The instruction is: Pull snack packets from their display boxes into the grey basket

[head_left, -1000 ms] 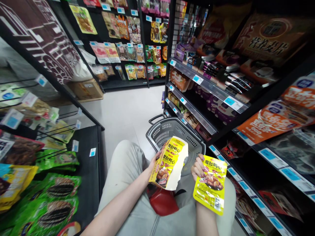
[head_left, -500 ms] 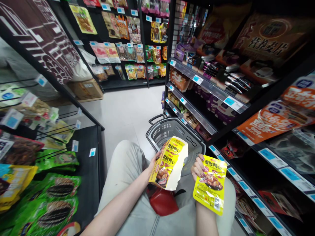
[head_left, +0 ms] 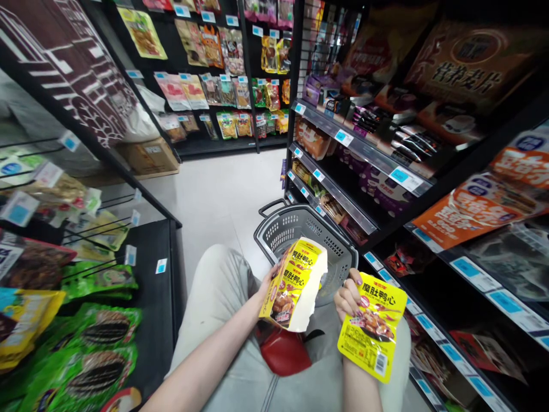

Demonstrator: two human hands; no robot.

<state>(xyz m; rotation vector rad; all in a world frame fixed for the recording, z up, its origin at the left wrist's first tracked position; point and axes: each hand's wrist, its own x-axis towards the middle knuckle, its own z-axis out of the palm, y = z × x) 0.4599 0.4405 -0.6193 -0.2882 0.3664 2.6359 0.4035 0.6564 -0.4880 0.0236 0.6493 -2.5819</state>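
Observation:
My left hand [head_left: 266, 292] grips a yellow carton of duck heart snacks [head_left: 291, 286] from its left side; most of the fingers are behind the box. The carton's right side has a torn white edge, and it is tilted above the grey shopping basket [head_left: 283, 220]. In my right hand [head_left: 348, 294] is a yellow duck heart snack pouch [head_left: 375, 323], pinched at its left edge, its printed front facing up. The pouch hangs over my right forearm, to the right of the carton.
The basket stands on the pale floor [head_left: 214, 183] beyond my knees. A red pouch-like item [head_left: 285, 352] lies at my lap. Snack shelves rise on both sides, with green sunflower seed bags [head_left: 105, 326] at left and orange packets [head_left: 467, 209] at right. A cardboard box [head_left: 150, 157] sits further back.
My right hand has turned the snack pouch slightly, its top swinging to the right. The left hand and the carton have stayed nearly still.

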